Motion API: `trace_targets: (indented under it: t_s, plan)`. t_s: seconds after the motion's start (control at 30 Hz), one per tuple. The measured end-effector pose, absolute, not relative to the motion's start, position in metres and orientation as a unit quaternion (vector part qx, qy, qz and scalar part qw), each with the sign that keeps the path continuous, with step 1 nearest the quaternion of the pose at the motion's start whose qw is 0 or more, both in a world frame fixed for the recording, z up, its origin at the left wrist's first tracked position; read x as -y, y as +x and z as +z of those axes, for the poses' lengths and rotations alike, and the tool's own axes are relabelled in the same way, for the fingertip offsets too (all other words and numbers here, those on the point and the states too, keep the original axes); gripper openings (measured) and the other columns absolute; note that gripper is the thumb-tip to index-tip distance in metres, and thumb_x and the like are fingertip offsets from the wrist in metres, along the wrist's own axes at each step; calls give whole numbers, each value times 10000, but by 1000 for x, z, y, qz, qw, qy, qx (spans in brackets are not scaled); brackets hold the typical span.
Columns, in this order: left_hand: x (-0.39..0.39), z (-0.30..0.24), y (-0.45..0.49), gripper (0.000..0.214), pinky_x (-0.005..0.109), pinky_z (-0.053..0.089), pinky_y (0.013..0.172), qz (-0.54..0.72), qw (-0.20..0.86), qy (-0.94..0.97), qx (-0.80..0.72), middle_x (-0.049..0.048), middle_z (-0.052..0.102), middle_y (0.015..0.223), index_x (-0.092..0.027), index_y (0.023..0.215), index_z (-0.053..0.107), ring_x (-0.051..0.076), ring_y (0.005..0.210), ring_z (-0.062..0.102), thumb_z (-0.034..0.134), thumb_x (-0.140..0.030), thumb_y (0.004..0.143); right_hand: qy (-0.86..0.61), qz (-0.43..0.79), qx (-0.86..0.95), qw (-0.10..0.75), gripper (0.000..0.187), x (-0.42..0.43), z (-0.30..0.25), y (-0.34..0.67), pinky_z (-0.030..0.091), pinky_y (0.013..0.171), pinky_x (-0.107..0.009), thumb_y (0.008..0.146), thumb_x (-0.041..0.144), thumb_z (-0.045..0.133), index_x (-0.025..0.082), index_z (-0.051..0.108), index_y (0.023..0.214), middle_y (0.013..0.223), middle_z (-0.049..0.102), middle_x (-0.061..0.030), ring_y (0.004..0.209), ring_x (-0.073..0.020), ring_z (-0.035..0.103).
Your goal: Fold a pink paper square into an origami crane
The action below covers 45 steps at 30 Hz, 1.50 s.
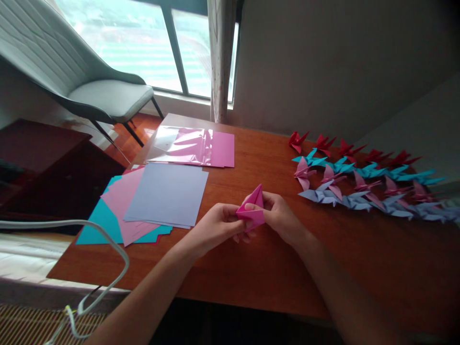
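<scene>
A partly folded piece of bright pink origami paper point(256, 218) is held up over the table between both hands, one point turned away from me. My left hand point(224, 220) pinches its left edge, thumb and fingers closed on it. From the other side my right hand point(275, 211) grips it, with the thumb laid inside the open fold. Some fingertips are hidden beneath the paper. Off to the right stand rows of folded paper cranes: red cranes point(347, 149), turquoise cranes point(343, 165), pink cranes point(330, 176) and lavender cranes point(355, 201).
Left of the hands lie lavender sheets point(168, 194), pink sheets point(124, 201) and turquoise sheets point(98, 220), overlapping. Behind them is a clear plastic sleeve point(179, 143) with magenta paper point(223, 149). A white cable point(118, 258) loops near the wooden table's point(258, 282) left corner. A chair point(111, 98) stands by the window.
</scene>
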<state>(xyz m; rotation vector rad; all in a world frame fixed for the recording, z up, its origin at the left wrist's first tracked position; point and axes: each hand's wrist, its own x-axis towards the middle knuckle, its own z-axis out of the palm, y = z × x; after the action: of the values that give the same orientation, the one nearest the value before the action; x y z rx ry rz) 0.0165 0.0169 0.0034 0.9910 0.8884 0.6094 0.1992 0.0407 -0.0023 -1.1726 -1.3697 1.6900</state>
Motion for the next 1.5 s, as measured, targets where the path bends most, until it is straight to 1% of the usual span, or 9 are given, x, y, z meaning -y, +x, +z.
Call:
trace_targets:
  t_s: [0.33, 0.5, 0.67, 0.73, 0.87, 0.97, 1.2, 1.33, 1.5]
  plan:
    - [-17, 3, 16, 283, 204, 486, 575, 296, 733, 451, -415, 78, 764, 772, -105, 880, 778, 145, 660, 686, 779, -373, 790, -441, 633, 533, 347, 265, -41, 0, 195, 485, 608, -261, 734, 437, 785, 180, 724, 756, 716, 708, -13, 654, -153, 634]
    - [-18, 0, 18, 272, 191, 465, 581, 363, 708, 419, -437, 55, 746, 756, -116, 892, 763, 127, 673, 651, 804, -354, 767, -467, 606, 495, 413, 220, -39, -3, 192, 502, 607, -267, 706, 381, 778, 181, 734, 788, 711, 718, -20, 662, -163, 642]
    - [-17, -2, 22, 233, 181, 443, 570, 439, 681, 370, -454, 12, 710, 720, -137, 873, 720, 104, 650, 604, 812, -322, 764, -484, 572, 481, 454, 187, -37, -10, 187, 439, 511, -217, 665, 248, 731, 185, 754, 840, 714, 709, -2, 585, -119, 573]
    - [-17, -1, 23, 237, 185, 448, 579, 435, 681, 379, -451, 11, 712, 736, -140, 888, 714, 104, 655, 602, 809, -320, 767, -492, 564, 467, 470, 198, -36, -12, 185, 424, 493, -203, 653, 216, 707, 184, 760, 841, 719, 713, -1, 577, -109, 561]
    - [-17, -1, 25, 278, 206, 466, 600, 380, 692, 436, -432, 53, 739, 820, -121, 939, 727, 131, 699, 637, 779, -352, 793, -492, 563, 429, 508, 232, -35, -18, 182, 397, 464, -194, 641, 173, 660, 182, 767, 848, 623, 665, 30, 504, -85, 504]
    - [-16, -4, 26, 283, 218, 472, 597, 362, 683, 463, -433, 68, 736, 798, -106, 929, 732, 146, 694, 655, 732, -372, 831, -495, 567, 416, 511, 215, -34, -21, 181, 380, 450, -194, 636, 163, 649, 174, 762, 818, 564, 624, 43, 478, -82, 483]
    - [-15, -2, 27, 164, 195, 443, 545, 381, 663, 475, -436, 49, 736, 751, -120, 804, 724, 125, 637, 646, 691, -278, 833, -497, 555, 444, 497, 233, -33, -19, 181, 406, 481, -207, 645, 185, 703, 173, 772, 867, 655, 682, 23, 525, -94, 522]
    - [-15, -3, 28, 107, 193, 436, 533, 386, 661, 465, -445, 30, 723, 683, -122, 771, 723, 115, 590, 625, 695, -224, 784, -510, 540, 459, 487, 190, -31, -13, 178, 447, 494, -227, 655, 299, 774, 171, 733, 789, 648, 687, 9, 536, -117, 557]
    - [-14, -3, 30, 126, 198, 432, 523, 378, 676, 445, -449, 30, 714, 650, -120, 745, 716, 122, 576, 629, 704, -245, 758, -520, 528, 474, 475, 275, -28, -8, 175, 474, 493, -245, 669, 421, 814, 185, 673, 687, 602, 659, 2, 542, -139, 569]
